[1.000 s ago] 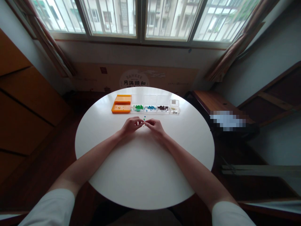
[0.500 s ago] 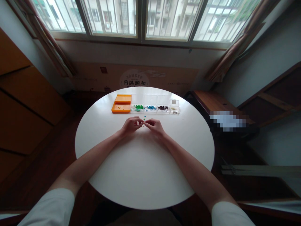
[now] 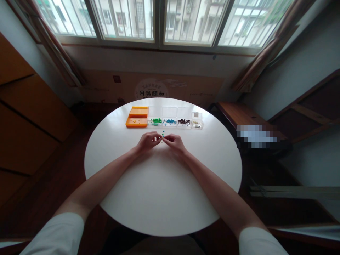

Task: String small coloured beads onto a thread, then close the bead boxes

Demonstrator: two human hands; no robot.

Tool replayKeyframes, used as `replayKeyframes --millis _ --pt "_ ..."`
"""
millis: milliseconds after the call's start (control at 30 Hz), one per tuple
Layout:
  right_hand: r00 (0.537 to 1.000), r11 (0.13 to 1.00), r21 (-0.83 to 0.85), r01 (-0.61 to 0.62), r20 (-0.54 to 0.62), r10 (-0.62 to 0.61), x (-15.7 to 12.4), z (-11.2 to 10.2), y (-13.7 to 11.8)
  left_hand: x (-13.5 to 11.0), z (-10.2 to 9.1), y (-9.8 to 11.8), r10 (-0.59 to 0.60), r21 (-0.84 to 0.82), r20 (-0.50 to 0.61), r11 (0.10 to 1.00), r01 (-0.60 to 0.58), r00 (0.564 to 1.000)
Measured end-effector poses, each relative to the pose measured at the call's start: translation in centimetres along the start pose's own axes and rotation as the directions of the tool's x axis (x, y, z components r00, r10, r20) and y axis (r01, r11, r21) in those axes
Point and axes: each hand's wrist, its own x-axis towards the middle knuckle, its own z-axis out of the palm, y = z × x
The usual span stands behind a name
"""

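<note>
My left hand (image 3: 148, 141) and my right hand (image 3: 174, 142) meet fingertip to fingertip above the middle of the white table (image 3: 164, 198). Both are closed in a pinch. Whatever sits between the fingertips is too small to name. Just beyond them lie a few tiny blue and green pieces (image 3: 163, 132). Farther back stand an orange case (image 3: 136, 124) with its lid up, holding a few small yellow bits, and clear boxes with green pieces (image 3: 156, 121), blue pieces (image 3: 170, 121) and dark brown pieces (image 3: 184, 122). A smaller clear box (image 3: 197, 124) holds pale bits.
The oval table ends close behind the row of boxes. A wooden bench (image 3: 233, 115) with a blurred pale item on it stands to the right. Behind the table a printed cardboard panel (image 3: 196, 85) leans below the barred window (image 3: 127, 21).
</note>
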Motion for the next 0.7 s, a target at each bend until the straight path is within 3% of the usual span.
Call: replayKeyframes --millis 700 --pt "1.000 1.000 0.000 -0.005 0.003 0.005 -0.03 0.02 0.18 -0.04 0.05 -0.11 0.000 -0.003 0.003 1.000 0.000 1.000"
